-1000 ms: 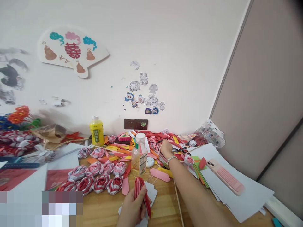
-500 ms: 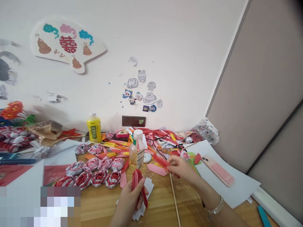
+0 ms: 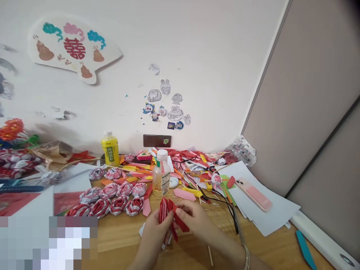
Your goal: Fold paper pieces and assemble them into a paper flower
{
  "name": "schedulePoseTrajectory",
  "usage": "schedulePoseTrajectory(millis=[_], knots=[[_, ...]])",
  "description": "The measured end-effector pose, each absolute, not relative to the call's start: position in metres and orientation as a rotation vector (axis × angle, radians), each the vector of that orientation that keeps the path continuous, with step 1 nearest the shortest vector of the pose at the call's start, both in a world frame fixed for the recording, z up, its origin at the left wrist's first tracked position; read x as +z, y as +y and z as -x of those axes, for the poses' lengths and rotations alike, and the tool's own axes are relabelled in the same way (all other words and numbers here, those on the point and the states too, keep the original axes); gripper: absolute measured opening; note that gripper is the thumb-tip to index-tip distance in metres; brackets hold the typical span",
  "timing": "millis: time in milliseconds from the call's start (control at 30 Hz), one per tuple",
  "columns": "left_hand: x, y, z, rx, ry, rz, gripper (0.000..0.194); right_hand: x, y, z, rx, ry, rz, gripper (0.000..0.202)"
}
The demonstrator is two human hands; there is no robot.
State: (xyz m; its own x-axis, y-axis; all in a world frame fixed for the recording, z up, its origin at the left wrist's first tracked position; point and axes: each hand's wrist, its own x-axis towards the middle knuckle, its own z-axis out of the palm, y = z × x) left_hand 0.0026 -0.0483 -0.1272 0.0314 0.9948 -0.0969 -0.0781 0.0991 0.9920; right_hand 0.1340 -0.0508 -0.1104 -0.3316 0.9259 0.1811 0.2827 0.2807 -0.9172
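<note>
My left hand (image 3: 157, 228) is closed around a bundle of folded red and pink paper strips (image 3: 164, 210), held upright low over the wooden table. Against the right side of that bundle, my right hand (image 3: 191, 214) pinches a folded red paper strip (image 3: 181, 222). The two hands are close together, and the fingertips partly hide where the papers meet. White paper pieces (image 3: 142, 228) lie under my left hand. Just beyond the hands stands a clear bottle (image 3: 161, 176) with a white cap. Rolled red, pink and white paper roses (image 3: 118, 207) sit in rows to the left.
A heap of coloured paper strips (image 3: 182, 159) spreads along the wall. The yellow bottle (image 3: 110, 149) stands at the back left. On the right, a pink phone (image 3: 254, 195) rests on white sheets (image 3: 274, 221). Near the right edge lies a teal tool (image 3: 305, 249). Thin wooden sticks (image 3: 210, 255) lie beside my right forearm.
My right hand has come left and down from the strip pile, bringing a red paper strip to the bundle. My left hand stays on the bundle. The view has shifted slightly.
</note>
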Motion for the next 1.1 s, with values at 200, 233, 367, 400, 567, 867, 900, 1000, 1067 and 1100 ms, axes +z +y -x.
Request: schedulePoseTrajectory(millis=[200, 233, 367, 400, 567, 867, 900, 1000, 1067, 1100], knots=[[-0.130, -0.050, -0.006, 1.142, 1.191, -1.117, 0.030, -0.120, -0.048, -0.124, 0.328, -1.996, 1.362, 0.022], [-0.132, -0.050, -0.006, 1.144, 1.201, -1.114, 0.031, -0.124, -0.048, -0.122, 0.194, -2.034, 1.388, 0.021], [-0.133, -0.050, -0.005, 1.169, 1.252, -1.084, 0.030, -0.139, -0.052, -0.116, -0.157, -2.147, 1.313, 0.018], [-0.133, -0.050, -0.005, 1.170, 1.261, -1.084, 0.030, -0.141, -0.052, -0.116, -0.164, -2.163, 1.278, 0.020], [-0.129, -0.050, -0.002, 1.152, 1.317, -1.060, 0.030, -0.144, -0.054, -0.121, 0.011, -2.255, 1.190, 0.038], [-0.135, -0.048, 0.002, 1.210, 1.193, -0.802, 0.035, -0.159, -0.055, -0.118, -0.383, -2.338, 1.117, 0.046], [-0.136, -0.048, 0.002, 1.207, 1.170, -0.785, 0.036, -0.160, -0.053, -0.118, -0.445, -2.331, 1.111, 0.044], [-0.135, -0.049, 0.001, 1.180, 1.121, -0.781, 0.039, -0.160, -0.050, -0.119, -0.589, -2.299, 1.099, 0.035], [-0.133, -0.050, 0.000, 1.171, 1.126, -0.807, 0.042, -0.160, -0.049, -0.120, -0.629, -2.278, 1.091, 0.030], [-0.132, -0.050, -0.001, 1.170, 1.144, -0.828, 0.044, -0.159, -0.049, -0.121, -0.638, -2.269, 1.093, 0.028]])
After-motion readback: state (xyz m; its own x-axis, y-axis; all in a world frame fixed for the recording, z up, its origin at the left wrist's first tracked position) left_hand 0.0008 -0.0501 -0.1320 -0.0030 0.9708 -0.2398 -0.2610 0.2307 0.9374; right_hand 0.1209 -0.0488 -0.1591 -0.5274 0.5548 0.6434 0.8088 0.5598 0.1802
